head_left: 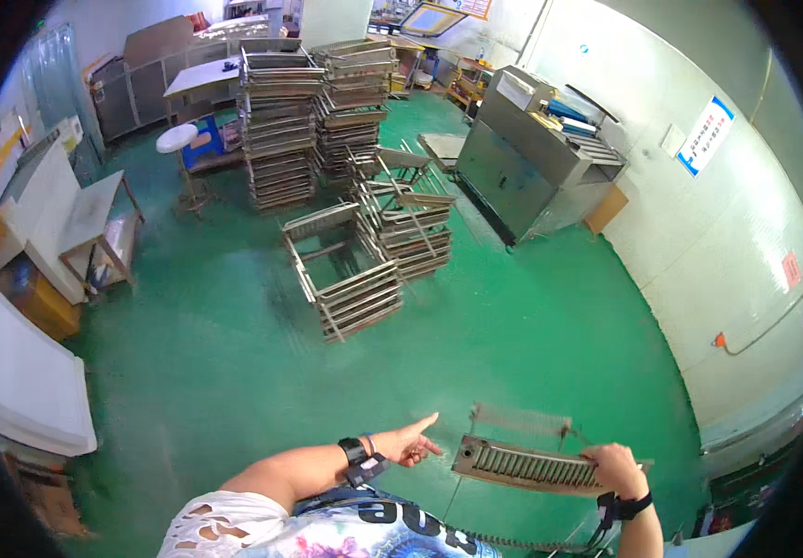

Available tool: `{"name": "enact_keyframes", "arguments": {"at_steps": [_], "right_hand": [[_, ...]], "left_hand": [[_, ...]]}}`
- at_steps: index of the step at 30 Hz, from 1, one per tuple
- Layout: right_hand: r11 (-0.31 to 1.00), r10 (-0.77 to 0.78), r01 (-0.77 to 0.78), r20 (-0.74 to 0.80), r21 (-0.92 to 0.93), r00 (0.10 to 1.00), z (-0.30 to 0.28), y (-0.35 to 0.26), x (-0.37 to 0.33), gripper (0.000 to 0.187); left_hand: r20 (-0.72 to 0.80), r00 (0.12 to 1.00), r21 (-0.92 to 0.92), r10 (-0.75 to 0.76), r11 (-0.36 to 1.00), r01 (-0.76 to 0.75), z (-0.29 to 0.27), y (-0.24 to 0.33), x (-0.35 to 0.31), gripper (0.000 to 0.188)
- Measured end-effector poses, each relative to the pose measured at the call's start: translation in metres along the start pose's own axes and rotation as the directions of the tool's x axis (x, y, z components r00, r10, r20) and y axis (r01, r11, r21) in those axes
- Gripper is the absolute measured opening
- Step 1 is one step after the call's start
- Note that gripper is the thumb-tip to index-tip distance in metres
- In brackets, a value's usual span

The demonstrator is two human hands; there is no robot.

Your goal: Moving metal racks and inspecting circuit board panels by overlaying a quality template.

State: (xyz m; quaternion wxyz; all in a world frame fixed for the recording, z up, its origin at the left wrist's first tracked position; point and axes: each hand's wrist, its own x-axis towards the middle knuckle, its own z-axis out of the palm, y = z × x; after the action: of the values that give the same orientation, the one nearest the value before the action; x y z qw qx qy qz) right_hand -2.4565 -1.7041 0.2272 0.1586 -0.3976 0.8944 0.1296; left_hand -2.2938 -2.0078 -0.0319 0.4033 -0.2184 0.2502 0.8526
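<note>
My right hand [615,468] is closed round the right end of a slotted metal rack [522,464]. This rack has a long side with a row of narrow slots, and a second toothed bar [519,420] shows beyond it, blurred. My left hand [410,441] is held just off the rack's left end, with its index finger stretched out and the other fingers loosely apart. It holds nothing. Below the rack, by my shirt, runs another toothed edge [522,542], partly cut off by the picture's lower border.
Ahead on the green floor stand stacked metal racks, a low stack [350,279] in front and tall stacks [278,130] behind. A large metal machine [536,153] is at the right wall. To the left are a bench [94,214] and a round stool [176,139].
</note>
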Motion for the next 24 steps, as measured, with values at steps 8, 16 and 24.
{"name": "enact_keyframes", "arguments": {"at_steps": [8,16,24], "right_hand": [[0.894,-0.434,0.383,-0.231,-0.232,0.871,-0.138,0.049,0.175,0.021],[0.484,-0.874,0.780,-0.190,-0.397,0.446,-0.285,-0.029,0.344,0.023],[0.227,-0.974,0.872,-0.123,-0.434,0.192,-0.330,-0.149,0.448,0.016]], "left_hand": [[-0.037,0.934,0.303,0.355,0.895,-0.328,0.054,0.159,0.046,0.049],[-0.311,0.347,0.389,0.885,0.452,-0.802,0.041,0.218,0.020,0.015],[-0.644,0.051,0.435,0.763,0.420,-0.796,-0.058,0.254,-0.101,0.018]]}}
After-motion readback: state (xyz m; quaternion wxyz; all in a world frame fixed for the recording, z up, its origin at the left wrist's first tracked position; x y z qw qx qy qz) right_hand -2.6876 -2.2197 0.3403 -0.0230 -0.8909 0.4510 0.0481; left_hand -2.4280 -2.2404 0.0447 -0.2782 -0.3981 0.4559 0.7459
